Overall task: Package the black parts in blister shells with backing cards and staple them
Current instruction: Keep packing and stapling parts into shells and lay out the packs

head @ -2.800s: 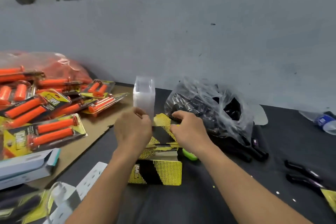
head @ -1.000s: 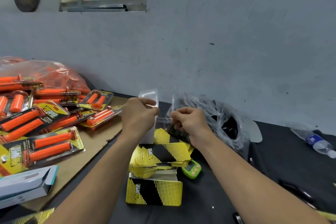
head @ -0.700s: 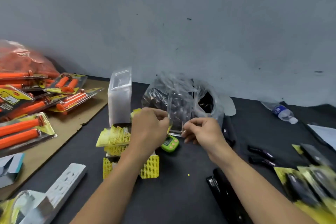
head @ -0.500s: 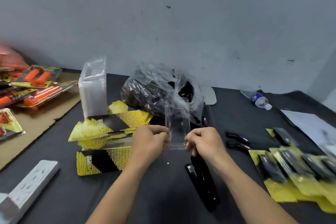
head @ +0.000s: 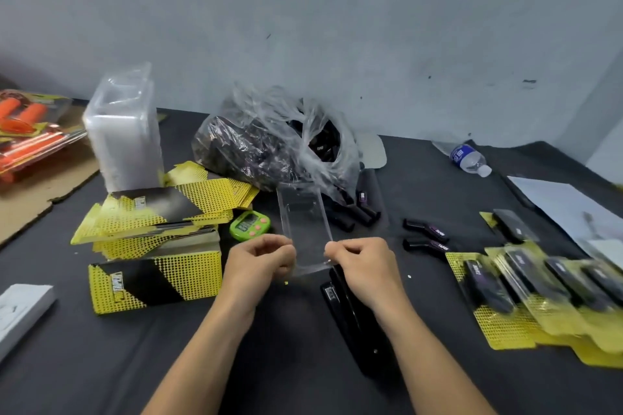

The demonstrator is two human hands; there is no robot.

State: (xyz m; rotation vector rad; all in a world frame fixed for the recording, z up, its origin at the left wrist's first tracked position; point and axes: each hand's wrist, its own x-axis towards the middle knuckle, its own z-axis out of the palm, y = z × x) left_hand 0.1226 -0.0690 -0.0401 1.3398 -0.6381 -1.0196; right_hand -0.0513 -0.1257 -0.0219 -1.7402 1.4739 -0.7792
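Note:
A clear blister shell [head: 303,222] stands tilted above the black table, empty. My left hand [head: 261,261] pinches its lower left edge and my right hand [head: 359,263] pinches its lower right edge. Behind it a clear plastic bag [head: 266,141] holds many black parts. Two loose black parts [head: 425,234] lie to the right. Yellow-and-black backing cards [head: 161,212] are piled on a box at the left. A black stapler [head: 354,317] lies under my right wrist. Finished packs [head: 539,293] overlap at the right.
A tall stack of clear shells [head: 123,131] stands at the back left. A green timer [head: 249,224] sits beside the cards. Orange-grip packs [head: 30,128] lie on cardboard at far left. A water bottle [head: 470,158], white paper [head: 569,205] and a white power strip [head: 20,310] are also here.
Both hands left the card stack, took one clear shell from the tall stack and brought it down toward me. My view swung to the right, bringing the finished packs into sight.

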